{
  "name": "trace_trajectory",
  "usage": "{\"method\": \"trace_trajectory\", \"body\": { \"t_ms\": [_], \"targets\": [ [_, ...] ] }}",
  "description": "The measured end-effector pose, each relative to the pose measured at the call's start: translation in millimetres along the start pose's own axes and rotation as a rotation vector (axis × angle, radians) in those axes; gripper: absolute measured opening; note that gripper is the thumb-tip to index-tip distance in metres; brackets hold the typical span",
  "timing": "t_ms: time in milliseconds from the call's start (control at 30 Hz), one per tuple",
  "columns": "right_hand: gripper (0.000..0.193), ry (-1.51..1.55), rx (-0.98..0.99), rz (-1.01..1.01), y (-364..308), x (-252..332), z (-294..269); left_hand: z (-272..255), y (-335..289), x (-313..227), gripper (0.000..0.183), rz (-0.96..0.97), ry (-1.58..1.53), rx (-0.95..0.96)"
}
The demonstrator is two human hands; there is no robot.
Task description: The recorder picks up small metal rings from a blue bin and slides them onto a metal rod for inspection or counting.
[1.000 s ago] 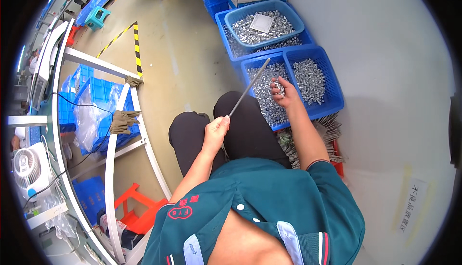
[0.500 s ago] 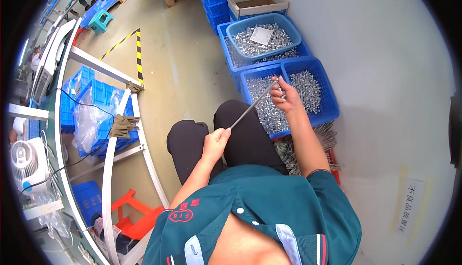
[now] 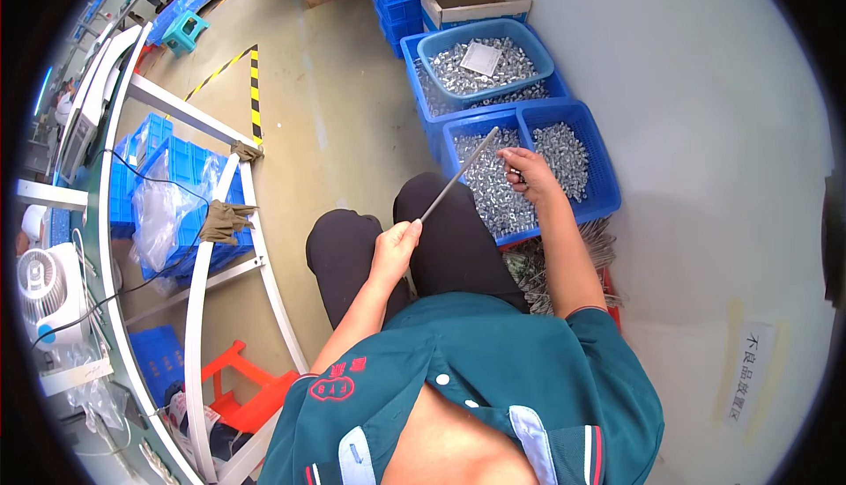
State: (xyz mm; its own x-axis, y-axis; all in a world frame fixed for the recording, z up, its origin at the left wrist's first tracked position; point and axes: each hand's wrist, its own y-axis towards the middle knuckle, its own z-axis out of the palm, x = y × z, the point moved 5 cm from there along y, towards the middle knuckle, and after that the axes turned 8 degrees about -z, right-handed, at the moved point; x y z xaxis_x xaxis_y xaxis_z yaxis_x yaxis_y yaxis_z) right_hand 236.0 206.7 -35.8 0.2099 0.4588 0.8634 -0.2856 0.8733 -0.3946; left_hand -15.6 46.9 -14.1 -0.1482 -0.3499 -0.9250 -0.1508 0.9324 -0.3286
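Observation:
My left hand is closed around the lower end of a thin grey metal rod, above my knees. The rod slants up and to the right, its far end over a blue divided basket. My right hand is just right of that end, apart from it, with curled fingers. Small metal pieces show partly in its palm; their exact shape is hidden. Many small silvery metal pieces fill the basket's left compartment, and more lie in the right one.
Behind stands a light-blue tub of similar pieces with a white card on top. Metal rods lie beneath the basket by my right arm. A wall rises at right; a white-framed bench with gloves stands left.
My right hand has come away from the rod's far end, slightly down and to the right. The rod's free end has tipped a little up and left, still in my left hand.

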Motion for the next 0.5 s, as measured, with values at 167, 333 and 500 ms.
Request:
{"method": "trace_trajectory", "body": {
  "t_ms": [167, 333, 500],
  "targets": [
    [0.027, 0.568, 0.209, 0.044, -5.9, -5.5, 2.6, 2.4, -1.2, -3.0, 0.042, -0.013, 0.014, 0.012],
    [0.026, 0.841, 0.445, 0.094, -5.1, 10.8, 19.1, 2.2, -2.5, 1.8, 0.041, -0.026, 0.078, 0.016],
    [0.026, 0.77, 0.521, 0.036, -5.6, 25.0, 26.6, 2.7, -1.3, 5.6, 0.04, -0.027, 0.111, 0.003]
  ]
}}
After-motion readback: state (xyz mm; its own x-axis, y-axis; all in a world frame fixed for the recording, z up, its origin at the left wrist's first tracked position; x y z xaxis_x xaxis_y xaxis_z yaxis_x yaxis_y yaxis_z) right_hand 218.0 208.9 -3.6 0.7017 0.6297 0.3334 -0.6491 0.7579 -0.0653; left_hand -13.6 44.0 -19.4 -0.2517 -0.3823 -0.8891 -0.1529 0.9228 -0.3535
